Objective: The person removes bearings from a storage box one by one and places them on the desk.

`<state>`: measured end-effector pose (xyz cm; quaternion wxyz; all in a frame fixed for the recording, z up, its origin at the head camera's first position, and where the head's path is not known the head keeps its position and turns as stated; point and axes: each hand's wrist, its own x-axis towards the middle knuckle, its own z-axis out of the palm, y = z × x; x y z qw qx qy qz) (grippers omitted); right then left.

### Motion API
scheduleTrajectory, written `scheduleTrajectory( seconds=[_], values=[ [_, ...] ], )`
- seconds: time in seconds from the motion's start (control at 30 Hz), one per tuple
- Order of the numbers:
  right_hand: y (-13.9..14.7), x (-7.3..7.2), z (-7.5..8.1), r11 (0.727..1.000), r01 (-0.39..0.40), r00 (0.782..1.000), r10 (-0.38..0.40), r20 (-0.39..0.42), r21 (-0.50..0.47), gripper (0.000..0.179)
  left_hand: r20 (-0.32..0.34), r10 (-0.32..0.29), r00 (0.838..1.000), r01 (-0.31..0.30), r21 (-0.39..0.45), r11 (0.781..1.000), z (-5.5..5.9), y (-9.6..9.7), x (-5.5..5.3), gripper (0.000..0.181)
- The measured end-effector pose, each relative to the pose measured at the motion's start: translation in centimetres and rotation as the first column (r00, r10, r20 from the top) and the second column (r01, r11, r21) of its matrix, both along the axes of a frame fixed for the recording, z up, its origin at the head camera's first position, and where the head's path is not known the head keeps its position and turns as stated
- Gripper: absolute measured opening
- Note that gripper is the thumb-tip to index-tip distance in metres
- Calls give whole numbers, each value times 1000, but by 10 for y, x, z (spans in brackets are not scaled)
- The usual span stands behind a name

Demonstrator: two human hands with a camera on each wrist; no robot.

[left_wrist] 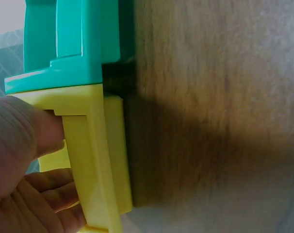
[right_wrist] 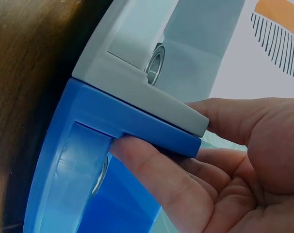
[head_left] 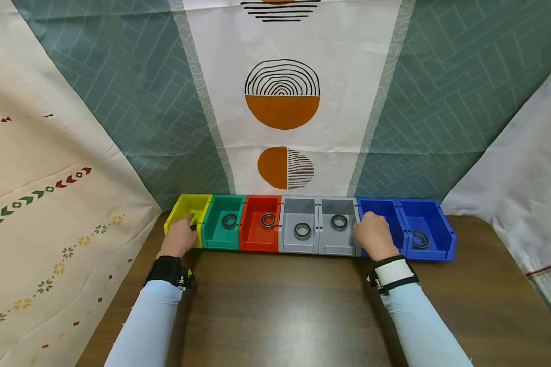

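Observation:
My left hand [head_left: 179, 237] reaches into the yellow bin [head_left: 190, 203] at the row's left end. In the left wrist view its thumb and curled fingers [left_wrist: 55, 196] go behind the bin's front wall, which hides the tips; I cannot tell whether they hold anything. A dark ring edge [head_left: 193, 227] shows beside that hand in the head view. My right hand [head_left: 374, 235] pinches the adjoining walls of a grey bin [right_wrist: 137, 99] and a blue bin [right_wrist: 122, 126], thumb on the grey side, a finger inside the blue one. Bearings [right_wrist: 156, 63] lie in both.
Between the hands stand a green bin [head_left: 222, 204], a red bin [head_left: 261, 204] and another grey bin [head_left: 298, 205], each with a ball bearing [head_left: 302, 231]. At the right end is another blue bin [head_left: 429, 214] with a bearing [head_left: 420, 239]. Patterned cloth [head_left: 220, 92] hangs behind the wooden table [head_left: 275, 306].

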<state>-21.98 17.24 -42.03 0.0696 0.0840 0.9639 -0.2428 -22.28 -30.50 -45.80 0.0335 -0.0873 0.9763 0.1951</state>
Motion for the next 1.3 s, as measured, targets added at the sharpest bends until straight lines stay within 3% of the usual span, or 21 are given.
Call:
scheduleTrajectory(
  seconds=[0.27,0.5,0.63,0.8,1.07,1.3],
  values=[
    [0,0,-2,1000,9,1000,-9,8,3,32,108,5,994,-5,-1,1000,4,-5,-8,62],
    [-2,1,-1,1000,16,1000,-16,20,5,35,162,8,987,-1,-42,999,7,-6,-10,50],
    [-1,1,0,1000,15,1000,-15,23,8,35,153,15,988,-6,-59,998,9,-4,-9,41],
    [0,2,0,1000,17,1000,-17,20,8,35,124,-21,992,32,-89,996,13,0,-9,34],
    [1,1,-2,1000,25,999,-25,20,2,33,170,-57,984,84,-156,984,14,3,-12,21],
    [0,1,-2,1000,21,1000,-21,6,-1,33,87,-123,989,135,-148,980,8,-1,-8,22]
  ],
)
